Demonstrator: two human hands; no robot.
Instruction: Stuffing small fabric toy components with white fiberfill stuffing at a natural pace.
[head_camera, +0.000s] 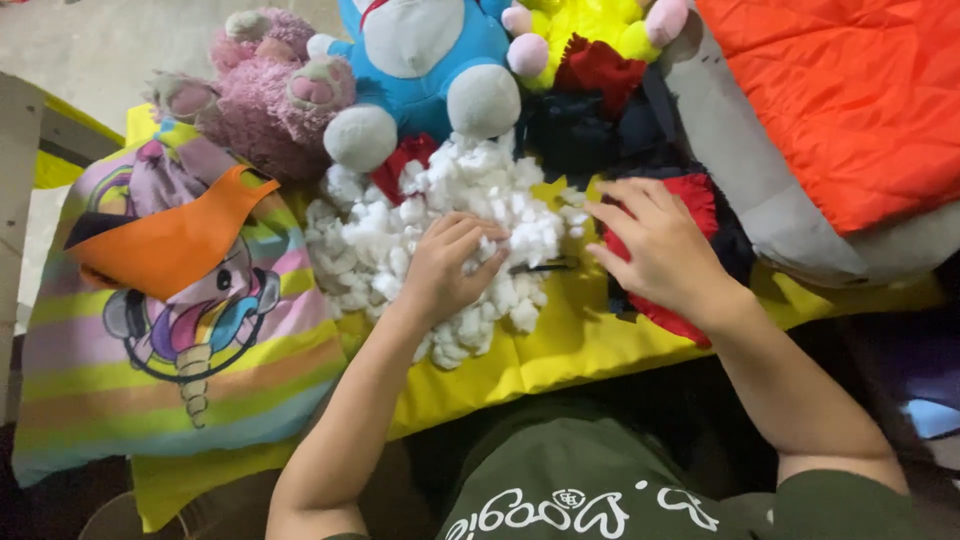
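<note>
A pile of white stuffing (400, 225) lies on a yellow cloth (545, 355). My left hand (447, 265) rests on the pile with its fingers curled into the fluff, closed on a clump. My right hand (657, 250) lies flat with fingers spread on a red and black fabric piece (700, 200), just right of the pile. A thin dark tool, perhaps scissors (545, 266), lies between the two hands, partly buried in stuffing.
Plush toys line the far side: a pink bear (260, 95), a blue and white one (420, 50), a yellow one (600, 25). A striped cushion (150, 380) bearing an orange fabric piece (170, 245) lies left. An orange quilted cover (850, 90) lies right.
</note>
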